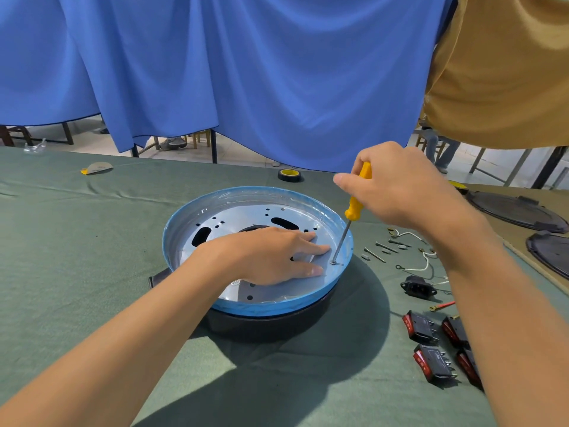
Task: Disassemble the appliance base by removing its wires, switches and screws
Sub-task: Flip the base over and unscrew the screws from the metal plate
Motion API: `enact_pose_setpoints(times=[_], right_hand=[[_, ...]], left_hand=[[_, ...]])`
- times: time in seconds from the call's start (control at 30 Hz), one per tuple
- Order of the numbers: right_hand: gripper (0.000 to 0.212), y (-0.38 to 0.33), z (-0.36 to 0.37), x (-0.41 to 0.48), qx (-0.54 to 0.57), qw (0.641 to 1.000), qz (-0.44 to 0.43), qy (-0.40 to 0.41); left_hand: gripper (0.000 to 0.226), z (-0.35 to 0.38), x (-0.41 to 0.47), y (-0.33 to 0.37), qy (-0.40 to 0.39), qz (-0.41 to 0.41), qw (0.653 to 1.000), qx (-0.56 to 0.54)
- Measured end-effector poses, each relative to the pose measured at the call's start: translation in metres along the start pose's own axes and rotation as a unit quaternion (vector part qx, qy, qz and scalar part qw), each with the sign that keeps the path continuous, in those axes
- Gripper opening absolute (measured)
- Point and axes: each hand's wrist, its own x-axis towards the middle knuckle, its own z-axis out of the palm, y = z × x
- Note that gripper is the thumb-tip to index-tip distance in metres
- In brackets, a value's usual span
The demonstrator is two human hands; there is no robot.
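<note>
The appliance base (261,307) sits near the middle of the green-covered tabletop (77,257), its pale metal plate ringed by a blue rim. Our left hand (271,257) lies flat inside it, fingers straight, pressing on the plate. Our right hand (400,192) grasps the yellow screwdriver (357,208), fingers curled round the handle. The tip rests on a screw (333,262) just inside the right rim. Right of the base, apart from it, lie white wires (415,268), a black socket (418,287) and red rocker switches (421,328).
</note>
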Motion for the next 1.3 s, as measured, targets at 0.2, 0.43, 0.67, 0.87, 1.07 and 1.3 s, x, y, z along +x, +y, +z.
enact_pose_setpoints(times=[0.2, 0.43, 0.67, 0.87, 1.07, 1.3], right_hand=[[0.035, 0.0008, 0.0016, 0.0002, 0.001, 0.999, 0.003, -0.032], [0.01, 0.0011, -0.0058, -0.0003, 0.032, 0.997, -0.024, -0.064], [0.022, 0.0, -0.0039, -0.0005, 0.023, 0.999, -0.027, -0.029], [0.04, 0.0006, -0.0006, -0.0015, -0.044, 0.999, 0.002, -0.012], [0.011, -0.0018, -0.0051, -0.0005, 0.022, 0.998, -0.022, -0.056], [0.021, -0.0002, -0.0056, -0.0018, 0.011, 0.999, -0.014, -0.032]], left_hand=[[0.053, -0.0006, -0.0007, 0.0012, -0.005, -0.003, 1.0, -0.003], [0.053, -0.0015, -0.0015, 0.003, -0.003, -0.001, 1.0, 0.004], [0.054, -0.002, -0.0012, 0.0038, -0.004, -0.002, 1.0, 0.002], [0.053, -0.0004, -0.0013, 0.001, -0.004, -0.001, 1.0, -0.003], [0.054, -0.0014, -0.0007, 0.0014, -0.005, 0.0, 1.0, 0.002], [0.054, -0.0019, -0.001, 0.0028, -0.007, 0.0, 1.0, -0.001]])
